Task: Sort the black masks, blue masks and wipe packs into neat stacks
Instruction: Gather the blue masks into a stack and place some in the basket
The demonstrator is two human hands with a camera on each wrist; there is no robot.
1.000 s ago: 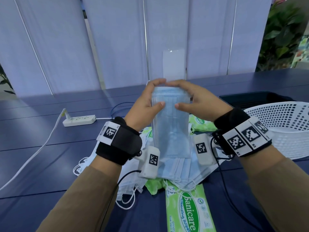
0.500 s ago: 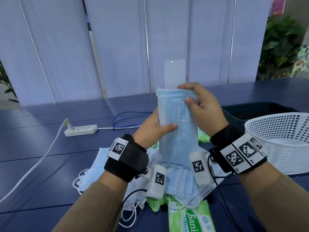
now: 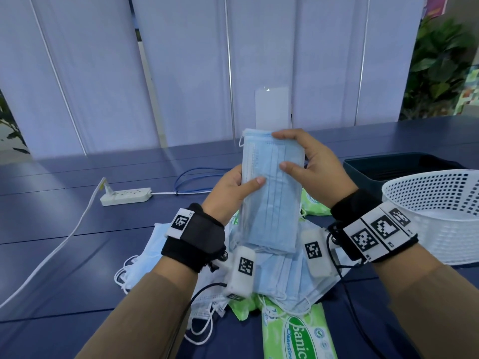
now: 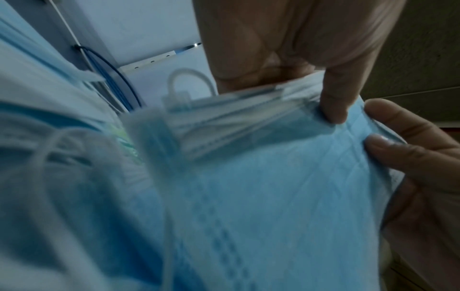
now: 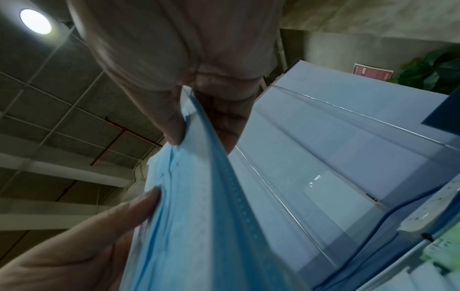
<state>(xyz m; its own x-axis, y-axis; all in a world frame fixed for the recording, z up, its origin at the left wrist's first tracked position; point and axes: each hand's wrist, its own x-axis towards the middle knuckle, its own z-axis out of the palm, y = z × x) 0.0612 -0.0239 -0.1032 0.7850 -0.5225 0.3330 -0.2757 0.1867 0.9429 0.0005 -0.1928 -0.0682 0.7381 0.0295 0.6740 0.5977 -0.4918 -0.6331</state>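
A stack of blue masks (image 3: pixel 272 193) stands upright above the table, held by both hands. My left hand (image 3: pixel 233 187) grips its left edge, thumb across the front. My right hand (image 3: pixel 311 164) grips the top right corner, thumb on the front and a finger over the top edge. The left wrist view shows the blue mask stack (image 4: pixel 248 187) edge-on with several layers. In the right wrist view the blue mask stack (image 5: pixel 199 196) is pinched between thumb and fingers. More loose blue masks (image 3: pixel 285 275) lie below on the table with green wipe packs (image 3: pixel 298 332). No black masks show.
A white perforated basket (image 3: pixel 440 216) stands at the right, a dark tray (image 3: pixel 399 164) behind it. A white power strip (image 3: pixel 125 196) with cables lies at the left on the blue table (image 3: pixel 64 268). A white card (image 3: pixel 272 107) stands behind the masks.
The left hand slid down from the stack's top to its left edge. The right hand kept the top right corner. The stack sits slightly higher in view.
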